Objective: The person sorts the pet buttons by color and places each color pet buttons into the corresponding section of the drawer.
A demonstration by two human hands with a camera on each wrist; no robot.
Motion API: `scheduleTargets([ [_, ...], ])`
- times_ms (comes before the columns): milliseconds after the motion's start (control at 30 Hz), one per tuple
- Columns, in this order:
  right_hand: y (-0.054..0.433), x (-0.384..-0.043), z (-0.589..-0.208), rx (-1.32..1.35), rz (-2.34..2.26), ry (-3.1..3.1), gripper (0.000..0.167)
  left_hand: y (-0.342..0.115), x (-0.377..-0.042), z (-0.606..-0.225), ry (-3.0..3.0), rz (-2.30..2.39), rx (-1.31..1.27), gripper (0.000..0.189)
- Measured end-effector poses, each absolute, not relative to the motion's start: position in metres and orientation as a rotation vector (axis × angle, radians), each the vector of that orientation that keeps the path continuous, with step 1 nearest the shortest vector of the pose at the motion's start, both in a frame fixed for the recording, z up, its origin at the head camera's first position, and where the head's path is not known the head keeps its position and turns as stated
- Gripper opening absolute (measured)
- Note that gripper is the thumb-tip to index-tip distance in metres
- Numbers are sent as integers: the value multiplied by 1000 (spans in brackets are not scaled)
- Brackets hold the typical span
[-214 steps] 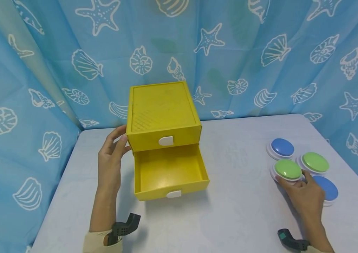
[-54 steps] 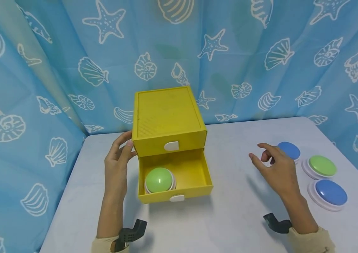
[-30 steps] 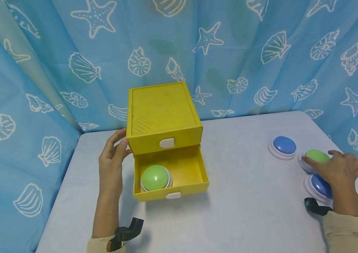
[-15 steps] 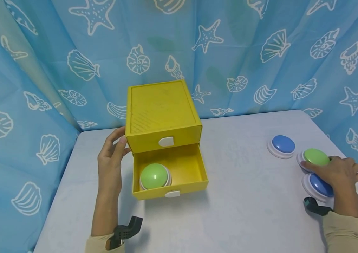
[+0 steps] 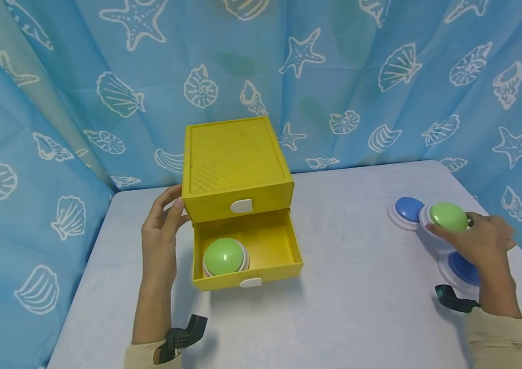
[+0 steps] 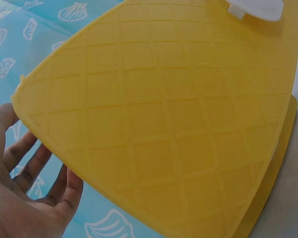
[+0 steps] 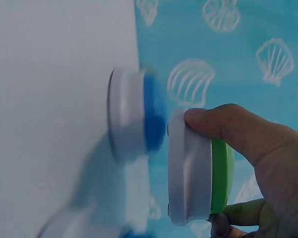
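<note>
Green button [image 5: 448, 216] pinched at its white base by the right hand [image 5: 484, 238], raised above the table [image 5: 343, 292] near the far blue button [image 5: 409, 208]. Yellow drawer box [image 5: 235, 156] touched at its side by the left hand [image 5: 161, 225], fingers loosely bent. Blue button could be knocked by a low carry; the smooth rim could be lost from a light pinch. Dome faced up, base tableward; outline round, so no long axis seen.

Green-domed round white button [image 7: 193, 173] gripped by right hand [image 7: 283, 166], held off white tabletop [image 7: 49, 74]; blurred blue-domed round white button [image 7: 129, 114] seen nearby, light-blue shell-print curtain [image 7: 238, 49] shown behind.
</note>
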State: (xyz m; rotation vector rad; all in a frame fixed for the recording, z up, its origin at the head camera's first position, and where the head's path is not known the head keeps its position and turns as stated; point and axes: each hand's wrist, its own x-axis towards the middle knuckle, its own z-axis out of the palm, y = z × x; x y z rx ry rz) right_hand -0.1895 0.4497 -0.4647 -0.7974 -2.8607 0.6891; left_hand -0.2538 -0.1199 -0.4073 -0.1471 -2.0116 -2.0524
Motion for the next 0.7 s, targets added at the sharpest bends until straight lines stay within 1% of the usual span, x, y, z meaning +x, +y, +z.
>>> scheduleTargets([
  [267, 392, -194, -444, -557, 728, -2822, 108, -120, -254, -408, -1991, -2060, -181, 41],
  [467, 347, -194, -433, -291, 730, -2733, 97, -122, -255, -409, -1992, -2064, -198, 41],
  [700, 310, -193, -428, -152, 769, -2725, 96, -121, -255, -409, -2010, -2042, -177, 42],
])
